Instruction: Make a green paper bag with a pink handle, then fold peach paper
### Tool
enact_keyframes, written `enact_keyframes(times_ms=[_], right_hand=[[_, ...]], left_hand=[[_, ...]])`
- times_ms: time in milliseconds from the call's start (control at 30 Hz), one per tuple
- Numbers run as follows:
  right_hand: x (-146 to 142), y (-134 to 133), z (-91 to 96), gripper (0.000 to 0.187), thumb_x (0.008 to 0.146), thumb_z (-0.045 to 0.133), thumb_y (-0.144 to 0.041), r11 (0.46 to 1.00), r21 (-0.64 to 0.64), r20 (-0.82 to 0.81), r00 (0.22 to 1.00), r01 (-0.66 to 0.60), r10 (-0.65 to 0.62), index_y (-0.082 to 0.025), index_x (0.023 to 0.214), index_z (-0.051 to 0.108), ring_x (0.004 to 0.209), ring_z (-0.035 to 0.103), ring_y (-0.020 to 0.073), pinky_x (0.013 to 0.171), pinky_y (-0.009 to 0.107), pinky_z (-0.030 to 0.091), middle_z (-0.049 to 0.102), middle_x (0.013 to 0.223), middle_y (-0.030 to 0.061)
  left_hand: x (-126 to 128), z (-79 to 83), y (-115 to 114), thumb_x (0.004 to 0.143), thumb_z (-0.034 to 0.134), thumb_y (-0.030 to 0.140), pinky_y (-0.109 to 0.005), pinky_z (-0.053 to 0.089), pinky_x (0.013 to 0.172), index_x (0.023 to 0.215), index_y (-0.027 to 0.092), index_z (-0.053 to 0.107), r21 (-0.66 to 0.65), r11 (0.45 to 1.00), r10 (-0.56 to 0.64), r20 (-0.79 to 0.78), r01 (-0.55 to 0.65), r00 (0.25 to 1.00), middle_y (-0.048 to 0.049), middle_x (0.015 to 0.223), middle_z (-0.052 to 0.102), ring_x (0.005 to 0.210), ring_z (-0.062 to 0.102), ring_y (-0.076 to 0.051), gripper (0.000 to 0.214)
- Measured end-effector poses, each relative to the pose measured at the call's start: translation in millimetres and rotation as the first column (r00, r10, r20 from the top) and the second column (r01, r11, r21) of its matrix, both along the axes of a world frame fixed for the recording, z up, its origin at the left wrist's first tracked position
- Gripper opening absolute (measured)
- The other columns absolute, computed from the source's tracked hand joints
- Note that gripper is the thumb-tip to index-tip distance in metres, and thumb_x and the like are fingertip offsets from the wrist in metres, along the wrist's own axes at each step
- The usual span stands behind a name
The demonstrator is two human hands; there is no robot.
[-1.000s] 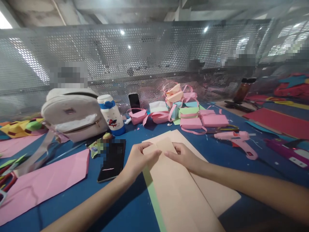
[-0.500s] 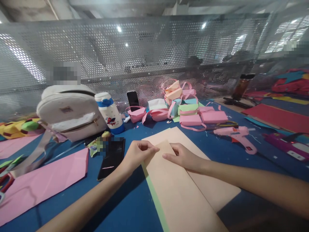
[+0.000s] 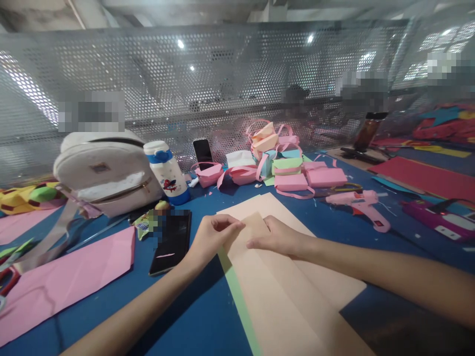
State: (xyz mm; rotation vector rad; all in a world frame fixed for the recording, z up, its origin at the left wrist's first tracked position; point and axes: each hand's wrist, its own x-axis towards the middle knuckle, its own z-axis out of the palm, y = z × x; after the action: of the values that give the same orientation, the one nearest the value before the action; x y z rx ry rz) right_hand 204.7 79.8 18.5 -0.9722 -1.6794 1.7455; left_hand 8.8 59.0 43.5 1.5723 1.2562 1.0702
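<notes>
A long peach paper sheet (image 3: 282, 301) lies on the blue table (image 3: 208, 321), folded lengthwise, on top of another peach sheet (image 3: 326, 282) and a green sheet (image 3: 237, 296) whose edge shows at the left. My left hand (image 3: 213, 237) pinches the far end of the folded sheet with its fingers curled. My right hand (image 3: 276, 237) presses on the same end just to the right, fingers together on the paper.
A black phone (image 3: 170, 242) lies left of my hands, a pink folded sheet (image 3: 70, 277) farther left. Behind stand a white bag (image 3: 104, 173), a white bottle (image 3: 166, 173), another phone (image 3: 203, 153), several small paper boxes (image 3: 293, 173) and a pink glue gun (image 3: 363, 207). A perforated metal screen (image 3: 222, 89) closes the back.
Both hands stay on the far end of the peach sheet and shift only slightly. The view has drifted a little; the paper's fold lies flatter.
</notes>
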Motion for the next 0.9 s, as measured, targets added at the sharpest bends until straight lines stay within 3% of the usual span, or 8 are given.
enact_keyframes(times_ms=[133, 333, 600, 800, 900], right_hand=[[0, 0, 3.9, 0.030, 0.071, 0.082, -0.034, 1.000, -0.031, 0.000, 1.000, 0.002, -0.002, -0.016, 0.092, 0.071, 0.076, 0.069, 0.0200, 0.061, 0.026, 0.053, 0.072, 0.084, 0.0036], [3, 1, 8.7, 0.034, 0.067, 0.084, -0.035, 0.997, -0.072, 0.003, 0.999, -0.040, 0.040, -0.015, 0.091, 0.073, 0.077, 0.071, 0.0222, 0.065, 0.029, 0.055, 0.075, 0.087, 0.0051], [11, 5, 7.3, 0.037, 0.062, 0.087, -0.030, 0.998, -0.065, 0.105, 0.994, -0.007, 0.014, -0.018, 0.092, 0.071, 0.082, 0.071, 0.0237, 0.068, 0.030, 0.056, 0.076, 0.086, 0.0035], [17, 7, 4.1, 0.062, 0.054, 0.093, -0.034, 0.993, -0.038, 0.206, 0.973, 0.113, -0.103, -0.016, 0.106, 0.063, 0.094, 0.069, 0.0280, 0.072, 0.033, 0.055, 0.074, 0.099, 0.0093], [25, 3, 6.6, 0.053, 0.058, 0.089, -0.033, 0.994, -0.066, 0.167, 0.983, 0.087, -0.075, -0.016, 0.102, 0.064, 0.090, 0.070, 0.0269, 0.071, 0.032, 0.055, 0.074, 0.097, 0.0080]], left_hand=[[-1, -0.1, -1, 0.072, 0.077, 0.050, -0.020, 0.038, 0.048, 0.064, 0.015, 0.072, 0.037, 0.998, 0.040, 0.007, -0.041, 0.999, -0.0030, 0.060, 0.066, 0.055, 0.055, -0.014, 0.036], [-13, 4.5, 3, 0.074, 0.077, 0.046, -0.020, 0.037, 0.050, 0.065, 0.015, 0.068, 0.141, 0.965, 0.214, 0.076, -0.223, 0.974, -0.0004, 0.061, 0.063, 0.056, 0.054, -0.012, 0.033], [-45, 12.4, 27, 0.066, 0.080, 0.048, -0.022, 0.045, 0.055, 0.070, 0.016, 0.073, 0.236, 0.879, 0.375, 0.194, -0.414, 0.906, -0.0018, 0.067, 0.069, 0.060, 0.060, -0.015, 0.032], [-68, 21.2, 38, 0.064, 0.082, 0.044, -0.024, 0.049, 0.058, 0.070, 0.019, 0.075, 0.297, 0.805, 0.443, 0.275, -0.513, 0.854, -0.0024, 0.072, 0.073, 0.066, 0.064, -0.017, 0.026], [-77, 23.2, 38, 0.065, 0.082, 0.042, -0.025, 0.051, 0.060, 0.071, 0.020, 0.075, 0.314, 0.773, 0.470, 0.301, -0.551, 0.830, -0.0022, 0.072, 0.073, 0.068, 0.066, -0.018, 0.024]])
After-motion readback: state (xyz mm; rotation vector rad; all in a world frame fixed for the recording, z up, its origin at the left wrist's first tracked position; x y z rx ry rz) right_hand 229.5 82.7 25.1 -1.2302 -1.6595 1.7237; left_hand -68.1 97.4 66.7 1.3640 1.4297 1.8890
